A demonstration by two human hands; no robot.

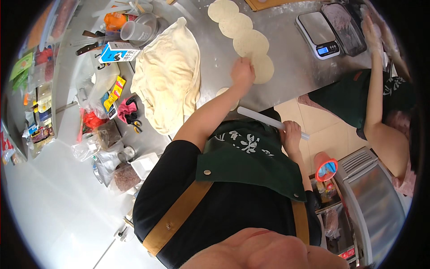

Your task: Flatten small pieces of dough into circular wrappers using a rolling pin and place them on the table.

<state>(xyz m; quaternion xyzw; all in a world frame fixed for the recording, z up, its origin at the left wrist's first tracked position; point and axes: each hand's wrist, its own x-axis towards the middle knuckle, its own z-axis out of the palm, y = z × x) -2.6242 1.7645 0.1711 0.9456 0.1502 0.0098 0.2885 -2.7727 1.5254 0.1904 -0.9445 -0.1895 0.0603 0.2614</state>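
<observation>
Four dough rounds lie in an overlapping row on our steel table, running from the far edge toward us. Our left hand rests palm down at the near end of that row, fingers curled loosely onto the edge of the nearest round; it grips nothing that we can see. Part of another pale round peeks out from under our left forearm, close to the table's near edge. Our right hand is closed around a white rolling pin, held off the table in front of our green apron, the pin slanting from upper left to lower right.

Left of the rounds sits a big mound under a cream cloth, just beside our left arm. Beyond it lie a blue and white carton, a clear cup and metal bowls. Scissors with a pink rag lie near the cloth's lower left, and plastic bags crowd the counter below them.

At the far right of the table stands a digital scale, with a dark tray just beside it. Another person in a dark apron stands there, one hand raised near the tray; we cannot tell what it holds.
</observation>
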